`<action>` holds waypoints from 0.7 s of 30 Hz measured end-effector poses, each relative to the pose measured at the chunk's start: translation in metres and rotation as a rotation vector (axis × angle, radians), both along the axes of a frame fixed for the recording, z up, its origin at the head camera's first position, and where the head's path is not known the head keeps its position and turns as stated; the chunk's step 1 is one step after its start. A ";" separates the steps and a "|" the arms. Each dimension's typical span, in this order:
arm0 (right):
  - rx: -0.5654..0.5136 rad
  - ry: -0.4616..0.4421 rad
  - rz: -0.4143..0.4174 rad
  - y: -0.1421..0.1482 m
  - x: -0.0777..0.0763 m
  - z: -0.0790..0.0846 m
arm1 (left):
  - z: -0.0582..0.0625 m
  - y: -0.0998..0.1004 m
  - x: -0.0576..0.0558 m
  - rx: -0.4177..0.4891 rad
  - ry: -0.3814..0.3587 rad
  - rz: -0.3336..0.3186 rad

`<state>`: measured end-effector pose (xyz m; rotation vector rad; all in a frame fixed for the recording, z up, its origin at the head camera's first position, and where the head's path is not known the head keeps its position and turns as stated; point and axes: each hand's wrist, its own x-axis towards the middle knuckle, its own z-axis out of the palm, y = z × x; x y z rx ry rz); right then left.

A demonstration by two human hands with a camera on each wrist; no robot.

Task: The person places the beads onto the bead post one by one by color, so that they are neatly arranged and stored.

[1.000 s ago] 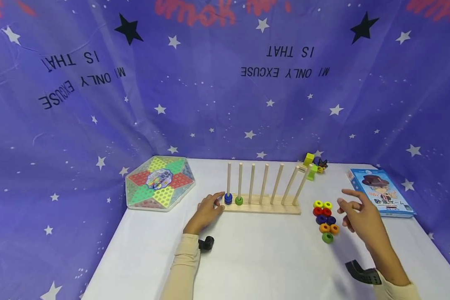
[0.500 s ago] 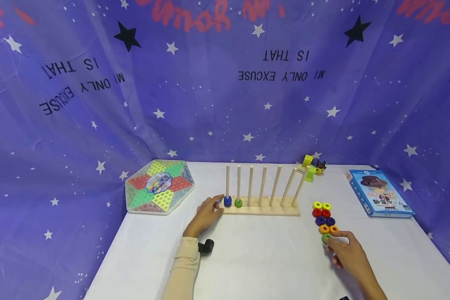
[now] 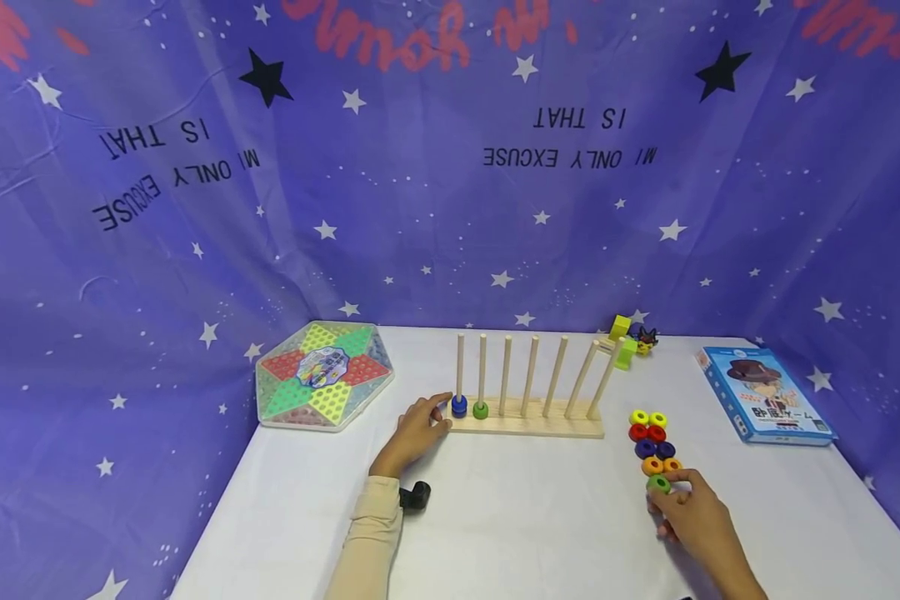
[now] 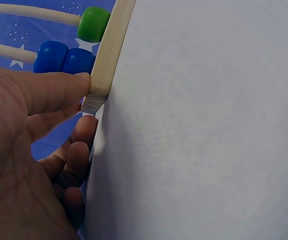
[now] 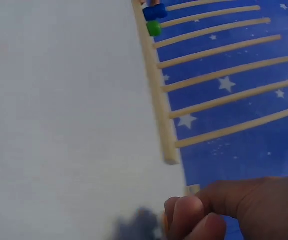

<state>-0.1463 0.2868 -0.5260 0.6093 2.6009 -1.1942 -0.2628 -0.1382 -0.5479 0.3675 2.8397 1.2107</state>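
My right hand [image 3: 688, 508] has its fingers [image 3: 671, 498] curled round the green ring [image 3: 657, 484], nearest me in the loose column of rings on the table [image 3: 525, 517]. The peg rack [image 3: 528, 426] lies ahead and left, pegs upright; my left hand [image 3: 414, 429] presses straight fingers against its left end.

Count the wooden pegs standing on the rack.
7. The wooden pegs stand in one row along the rack's base: the leftmost carries blue rings, the second a green ring, the other five are bare.
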 end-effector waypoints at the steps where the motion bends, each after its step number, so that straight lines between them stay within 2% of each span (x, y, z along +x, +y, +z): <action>1: 0.005 0.019 0.007 0.000 0.000 0.006 | 0.000 0.000 0.000 -0.002 0.005 -0.001; 5: 0.039 0.166 0.043 -0.002 -0.007 0.038 | 0.000 0.000 0.001 -0.012 0.011 -0.002; 10: 0.094 0.362 0.094 -0.021 -0.025 0.093 | 0.002 0.001 0.002 0.005 0.001 0.002; 15: 0.118 0.484 0.208 -0.058 -0.048 0.144 | 0.001 0.000 0.001 -0.004 0.015 -0.002; 21: 0.073 0.580 0.367 -0.114 -0.066 0.184 | 0.000 0.000 0.001 -0.005 0.011 -0.002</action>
